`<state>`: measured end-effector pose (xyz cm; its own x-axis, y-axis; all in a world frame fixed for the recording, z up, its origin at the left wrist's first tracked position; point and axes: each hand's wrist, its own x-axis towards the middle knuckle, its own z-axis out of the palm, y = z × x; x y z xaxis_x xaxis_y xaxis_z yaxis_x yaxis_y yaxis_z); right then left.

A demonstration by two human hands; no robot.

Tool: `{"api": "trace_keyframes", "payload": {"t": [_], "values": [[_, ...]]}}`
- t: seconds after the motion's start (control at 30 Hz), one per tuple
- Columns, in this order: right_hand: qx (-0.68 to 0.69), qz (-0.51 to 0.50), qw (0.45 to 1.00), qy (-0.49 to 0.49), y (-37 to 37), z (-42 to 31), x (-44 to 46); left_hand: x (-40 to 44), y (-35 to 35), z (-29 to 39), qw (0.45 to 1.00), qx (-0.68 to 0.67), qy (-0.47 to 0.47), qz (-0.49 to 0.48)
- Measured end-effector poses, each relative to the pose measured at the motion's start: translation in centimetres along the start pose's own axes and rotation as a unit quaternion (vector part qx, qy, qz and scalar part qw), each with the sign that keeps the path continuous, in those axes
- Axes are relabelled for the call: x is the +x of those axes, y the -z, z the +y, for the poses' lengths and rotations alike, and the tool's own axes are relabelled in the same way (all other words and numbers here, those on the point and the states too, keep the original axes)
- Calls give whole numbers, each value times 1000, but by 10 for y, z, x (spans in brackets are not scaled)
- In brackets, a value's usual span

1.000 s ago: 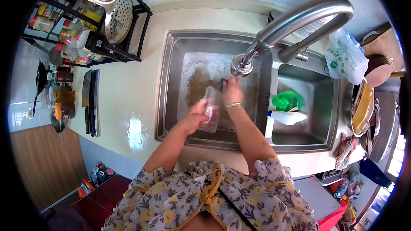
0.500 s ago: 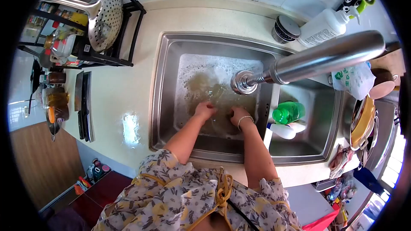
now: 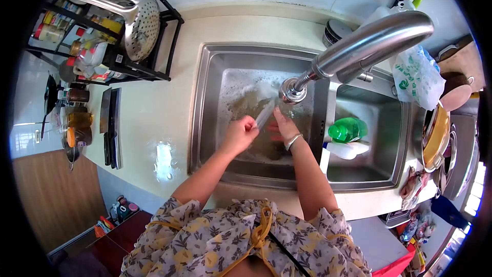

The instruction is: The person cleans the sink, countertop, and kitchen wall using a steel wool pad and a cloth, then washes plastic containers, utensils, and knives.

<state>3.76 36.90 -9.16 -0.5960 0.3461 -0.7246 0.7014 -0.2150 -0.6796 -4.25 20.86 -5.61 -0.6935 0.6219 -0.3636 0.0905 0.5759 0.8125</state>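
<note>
Over the left basin of the steel sink (image 3: 207, 87), my left hand (image 3: 241, 134) is closed on the lower end of a narrow, see-through whitish strip (image 3: 265, 114); its exact kind cannot be made out. The strip slants up toward the faucet head (image 3: 292, 91). My right hand (image 3: 285, 126), with a bracelet at the wrist, is open close to the strip's right side, fingers stretched out. Whether it touches the strip is unclear. Beneath both hands lies cloudy brownish water (image 3: 246, 103) with white foam at its edges, which hides the basin floor.
The faucet neck (image 3: 379, 41) arches over the sink from the right. In the right basin lie a green bottle (image 3: 349, 130) and a white bottle (image 3: 346, 150). Knives (image 3: 111, 128) rest on the left counter, beside a black rack (image 3: 166, 41) with a slotted skimmer (image 3: 142, 29).
Both hands have come up out of the water. The clear strip now shows in my left hand, and my right hand has opened its fingers. The view has shifted slightly.
</note>
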Motion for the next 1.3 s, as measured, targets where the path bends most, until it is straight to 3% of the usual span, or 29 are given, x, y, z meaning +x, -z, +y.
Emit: {"api": "trace_keyframes", "payload": {"t": [0.03, 0.07, 0.13, 0.23, 0.3, 0.37, 0.43, 0.5, 0.53, 0.63, 0.7, 0.77, 0.8, 0.83, 0.87, 0.9, 0.97, 1.0, 1.03, 1.1, 1.13, 1.2, 1.23, 1.27, 1.3], "values": [[233, -56, 965, -102, -3, -13, -13, -12, -3, 9, 993, 99, -56, 39], [232, -59, 966, -98, -5, -11, -13, -20, -4, 15, 978, 163, -114, 59], [391, -156, 904, -69, -10, 0, -13, -39, -4, 31, 932, 302, -183, 84], [441, -161, 882, 18, -10, 5, -13, -50, -6, 27, 940, 243, -224, 80], [426, -156, 891, 27, -7, 4, -14, -48, -6, 17, 950, 222, -211, 64], [411, -151, 898, 34, -7, 1, -15, -45, -6, 19, 935, 144, -224, 234], [390, -133, 910, 42, -11, 0, -18, -42, -2, 9, 941, 153, -197, 227], [385, -113, 911, 90, -21, 4, -13, -38, 3, 1, 998, 6, -9, 61], [380, -91, 910, 139, -24, 7, -9, -34, 4, -6, 997, -81, 8, -2], [302, -45, 933, 191, -28, 18, 1, -32, 3, -11, 998, -46, 32, -2], [317, -19, 938, 141, -27, 22, 10, -26, 7, -18, 995, -81, 57, 8], [330, 3, 939, 91, -27, 22, 25, -18, 14, -26, 972, 147, -7, 181], [175, 81, 966, 172, -31, 30, 41, -16, 20, -29, 976, 111, 7, 190], [14, 154, 957, 247, -35, 35, 53, -16, 25, -26, 975, 114, 11, 190], [-117, 158, 949, 247, -38, 42, 62, -16, 31, -24, 968, 126, 2, 216], [-115, 154, 950, 246, -45, 41, 65, -17, 36, -21, 960, 139, -7, 243], [-331, 161, 886, 283, -66, 39, 72, -17, 43, -18, 965, 130, 12, 229], [-385, 124, 878, 254, -79, 32, 65, -17, 43, -18, 966, 116, 13, 233], [-382, 121, 880, 253, -92, 35, 62, -18, 45, -20, 967, 101, 14, 235], [-462, 103, 818, 327, -109, 42, 59, -16, 44, -33, 970, 65, 13, 233], [-462, 102, 818, 326, -110, 45, 62, -14, 42, -40, 972, 25, 8, 232], [-585, -48, 783, 208, -102, 46, 72, -14, 40, -54, 974, 33, 0, 225], [-586, -49, 782, 206, -93, 41, 71, -14, 39, -61, 975, 41, -7, 219], [-536, -45, 832, 139, -79, 37, 69, -14, 37, -69, 975, 38, -5, 217], [-482, -39, 873, 70, -66, 37, 69, -12, 35, -72, 977, -50, 34, 202]]}}
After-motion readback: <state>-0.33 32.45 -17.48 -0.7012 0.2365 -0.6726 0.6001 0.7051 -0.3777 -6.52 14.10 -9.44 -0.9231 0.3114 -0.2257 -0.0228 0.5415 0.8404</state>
